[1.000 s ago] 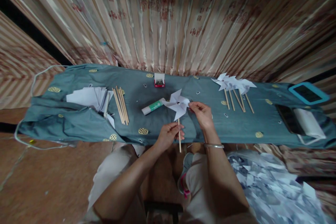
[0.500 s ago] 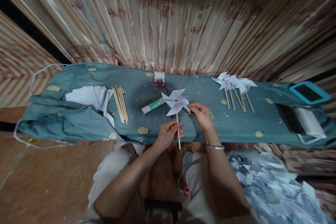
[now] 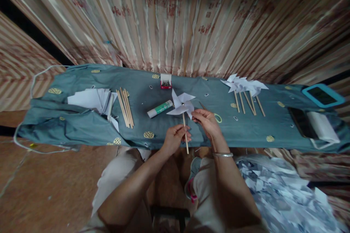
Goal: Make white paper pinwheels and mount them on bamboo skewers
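Observation:
A white paper pinwheel [image 3: 181,104] with a shiny pin at its centre is held over the near part of the table. My left hand [image 3: 175,139] is closed around its wooden stick [image 3: 186,139], whose lower end sticks out below the fingers. At the lower right of the wheel, my right hand [image 3: 206,120] pinches one paper blade between thumb and fingers. Just left of the pinwheel lies a glue stick [image 3: 160,109] with a green label. Scissors with a green handle [image 3: 218,118] lie partly hidden behind my right hand.
On the cloth-covered table [image 3: 175,80] stand a small red box of pins [image 3: 166,82], wooden sticks [image 3: 125,108] and paper sheets [image 3: 90,101]. Several pinwheels [image 3: 244,85] lie at right, beside a phone [image 3: 302,123] and a blue-framed tablet [image 3: 323,94]. Below is a heap of paper pieces [image 3: 287,193].
The pinwheel's blades have rotated, and the wheel has shifted slightly left. My right hand has moved a little left and down with a blade, showing more of the scissors.

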The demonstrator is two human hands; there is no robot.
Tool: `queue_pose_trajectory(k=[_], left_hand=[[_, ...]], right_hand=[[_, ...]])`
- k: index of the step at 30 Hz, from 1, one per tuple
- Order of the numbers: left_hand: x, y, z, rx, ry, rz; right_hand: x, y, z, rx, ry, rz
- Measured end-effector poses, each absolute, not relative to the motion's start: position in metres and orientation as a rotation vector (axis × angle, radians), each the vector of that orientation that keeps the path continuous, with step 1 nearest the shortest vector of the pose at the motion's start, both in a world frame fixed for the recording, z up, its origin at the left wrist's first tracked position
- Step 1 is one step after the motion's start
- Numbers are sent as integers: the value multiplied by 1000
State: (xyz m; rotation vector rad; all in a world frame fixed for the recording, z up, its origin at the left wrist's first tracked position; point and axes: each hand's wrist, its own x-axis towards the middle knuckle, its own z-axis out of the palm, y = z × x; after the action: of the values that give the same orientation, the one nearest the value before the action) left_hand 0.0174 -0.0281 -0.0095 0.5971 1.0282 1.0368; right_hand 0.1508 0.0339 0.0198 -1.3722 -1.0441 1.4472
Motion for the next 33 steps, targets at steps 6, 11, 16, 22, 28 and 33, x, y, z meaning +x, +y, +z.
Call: queue_pose_trajectory(k=[6, 11, 16, 22, 28, 33], left_hand=[[18, -28, -8, 601, 1024, 1044], [18, -28, -8, 609, 1038, 1041], [18, -28, -8, 605, 1034, 1048], [18, -28, -10, 616, 1048, 1034], [16, -28, -10, 617, 1039, 1027], [17, -29, -10, 617, 1016, 1005]], right_hand=[[148, 31, 18, -1357, -1083, 1470], [145, 28, 16, -1335, -1167, 1440], [142, 26, 16, -1312, -1154, 1441], [137, 26, 15, -1313, -1204, 1460], [148, 27, 14, -1366, -1358, 1325], [165, 37, 12, -1413, -1092, 992]])
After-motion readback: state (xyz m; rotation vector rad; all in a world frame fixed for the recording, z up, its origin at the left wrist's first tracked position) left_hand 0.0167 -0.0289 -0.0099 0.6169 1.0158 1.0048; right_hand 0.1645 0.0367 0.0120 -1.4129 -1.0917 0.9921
